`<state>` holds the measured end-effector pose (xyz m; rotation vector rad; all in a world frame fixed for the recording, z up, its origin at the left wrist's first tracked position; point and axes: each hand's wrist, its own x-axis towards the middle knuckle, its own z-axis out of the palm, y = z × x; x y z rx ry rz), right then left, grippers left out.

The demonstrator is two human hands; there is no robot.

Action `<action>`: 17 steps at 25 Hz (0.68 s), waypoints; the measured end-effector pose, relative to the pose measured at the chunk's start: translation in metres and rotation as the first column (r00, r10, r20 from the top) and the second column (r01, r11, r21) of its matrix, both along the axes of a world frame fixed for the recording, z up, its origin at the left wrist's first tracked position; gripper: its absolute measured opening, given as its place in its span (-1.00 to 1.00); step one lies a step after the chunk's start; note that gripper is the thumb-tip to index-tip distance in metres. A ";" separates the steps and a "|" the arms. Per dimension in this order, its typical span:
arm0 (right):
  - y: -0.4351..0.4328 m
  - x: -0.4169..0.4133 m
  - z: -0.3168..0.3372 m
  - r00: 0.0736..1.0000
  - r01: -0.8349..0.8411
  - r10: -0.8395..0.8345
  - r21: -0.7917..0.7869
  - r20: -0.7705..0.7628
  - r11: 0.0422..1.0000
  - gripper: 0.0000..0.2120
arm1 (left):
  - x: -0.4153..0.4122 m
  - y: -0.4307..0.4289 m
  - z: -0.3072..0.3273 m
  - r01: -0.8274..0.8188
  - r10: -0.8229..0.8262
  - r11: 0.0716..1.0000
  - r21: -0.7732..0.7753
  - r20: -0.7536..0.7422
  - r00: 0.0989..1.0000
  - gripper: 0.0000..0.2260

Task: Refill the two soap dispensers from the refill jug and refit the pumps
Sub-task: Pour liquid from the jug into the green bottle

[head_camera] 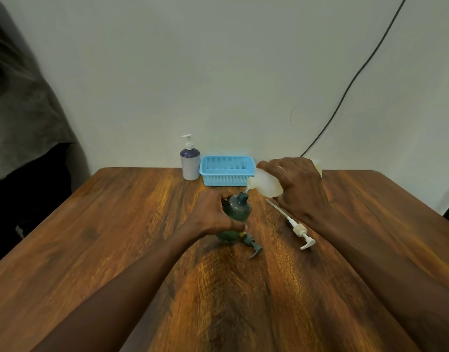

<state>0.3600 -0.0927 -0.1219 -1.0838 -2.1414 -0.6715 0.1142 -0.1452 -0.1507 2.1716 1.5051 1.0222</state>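
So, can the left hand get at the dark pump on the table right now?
Probably yes, once freed: the dark pump lies bare just beside the left hand, nothing over it. But that hand grips the bottle under the tilted jug.

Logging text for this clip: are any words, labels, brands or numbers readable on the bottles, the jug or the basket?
No text can be read anywhere.
On the green dispenser: a yellow patch beside the left hand, too small to read.
On the pump bottle by the wall: no legible print.
On the refill jug and blue basket: no print visible.
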 end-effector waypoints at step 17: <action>-0.002 -0.001 0.001 1.000 0.008 -0.007 -0.021 0.015 1.000 -0.27 | -0.002 -0.003 0.004 -0.006 0.006 1.000 -0.006 -0.032 0.999 -0.44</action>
